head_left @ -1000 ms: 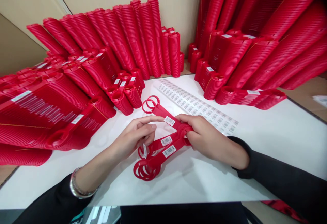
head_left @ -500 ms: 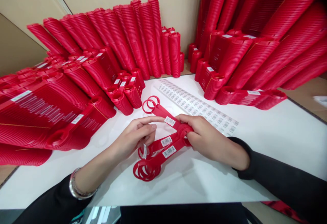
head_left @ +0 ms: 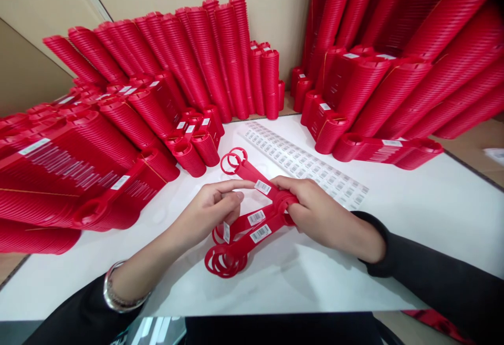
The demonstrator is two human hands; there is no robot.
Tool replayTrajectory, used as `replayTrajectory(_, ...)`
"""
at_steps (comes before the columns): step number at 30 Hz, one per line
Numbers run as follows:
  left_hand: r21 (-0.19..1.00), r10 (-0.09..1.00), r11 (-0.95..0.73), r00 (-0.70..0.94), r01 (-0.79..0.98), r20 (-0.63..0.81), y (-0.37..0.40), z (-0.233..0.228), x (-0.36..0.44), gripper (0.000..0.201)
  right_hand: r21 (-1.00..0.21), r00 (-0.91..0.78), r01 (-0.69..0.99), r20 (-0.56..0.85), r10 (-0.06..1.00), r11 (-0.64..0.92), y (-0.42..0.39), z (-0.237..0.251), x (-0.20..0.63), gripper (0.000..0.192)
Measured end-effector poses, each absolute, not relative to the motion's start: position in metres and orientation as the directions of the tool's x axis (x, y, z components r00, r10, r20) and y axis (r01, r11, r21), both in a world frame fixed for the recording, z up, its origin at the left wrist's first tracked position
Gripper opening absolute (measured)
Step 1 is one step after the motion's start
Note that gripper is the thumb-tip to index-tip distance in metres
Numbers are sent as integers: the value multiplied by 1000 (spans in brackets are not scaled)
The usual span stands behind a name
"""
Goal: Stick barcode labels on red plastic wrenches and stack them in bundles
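Pinching the fanned red hangers (head_left: pixel 252 219) at their shared end with my right hand (head_left: pixel 315 213), I keep them low over the bench (head_left: pixel 413 208); my left hand (head_left: pixel 212 211), fingers curled and nearly closed, should press each barcode sticker (head_left: pixel 262 187) flat and square.

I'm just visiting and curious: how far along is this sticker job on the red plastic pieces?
Done: the stacks on the left and some on the right show white barcode labels. In hand: the right hand pinches a fanned bunch of red pieces, already labelled; the left hand holds a small label. Left: the label sheet is still largely full, and I can't see labels on the rear stacks.
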State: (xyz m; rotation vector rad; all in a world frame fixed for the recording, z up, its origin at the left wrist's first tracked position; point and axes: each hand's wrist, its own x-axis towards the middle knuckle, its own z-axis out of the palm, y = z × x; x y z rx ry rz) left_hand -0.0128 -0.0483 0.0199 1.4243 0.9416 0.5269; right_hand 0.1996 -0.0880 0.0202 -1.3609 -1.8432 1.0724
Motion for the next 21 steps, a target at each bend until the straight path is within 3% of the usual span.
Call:
replayTrajectory(7,924,822,-71,547,375,-159,-53,26,-11,39,-883,-311,448,-5,950,142,-89,23,198,37)
replayTrajectory(12,704,821,-425,570,569,35,-55,35,-12,35,-888,-322,440,-21,947,130,-90,24,197,35)
replayTrajectory(15,541,772,-596,609,593,184,-55,34,-13,32,-891,-322,435,-24,946,126,-90,23,196,34)
replayTrajectory(18,441,713,-690,644,574,278,-56,33,-14,31,-902,-322,413,-12,947,129,-90,24,194,36)
replayTrajectory(21,443,719,-687,626,576,302,-55,34,-16,29,-903,-328,410,-11,945,132,-91,24,194,36)
